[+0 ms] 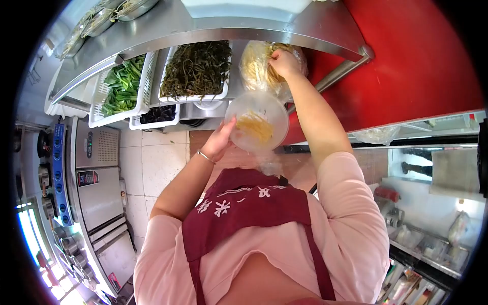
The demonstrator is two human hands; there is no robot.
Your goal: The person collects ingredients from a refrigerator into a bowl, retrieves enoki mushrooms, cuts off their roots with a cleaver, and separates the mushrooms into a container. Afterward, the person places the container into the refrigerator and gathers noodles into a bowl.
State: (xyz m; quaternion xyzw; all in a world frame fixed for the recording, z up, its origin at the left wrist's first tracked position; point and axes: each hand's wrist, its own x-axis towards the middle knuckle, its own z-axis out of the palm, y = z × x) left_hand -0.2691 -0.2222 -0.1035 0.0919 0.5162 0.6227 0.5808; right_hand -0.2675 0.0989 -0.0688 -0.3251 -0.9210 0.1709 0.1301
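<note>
My left hand (221,141) grips the left rim of a round translucent bowl (244,138), held in front of my apron. Pale yellow strips (255,127) lie in the bowl. Beyond it, my right hand (284,63) reaches into an open clear plastic bag (252,56) full of similar pale yellow strips. Its fingers are bent together against the strips; what they pinch is too small to make out. The bag rests on the shelf under the steel counter edge, just past the bowl.
Left of the bag stand a white tray of dark green shreds (197,68) and a white basket of leafy greens (123,85). A smaller basket of black pieces (157,115) sits below. The steel counter edge (213,36) overhangs them. A red surface (406,61) is at right.
</note>
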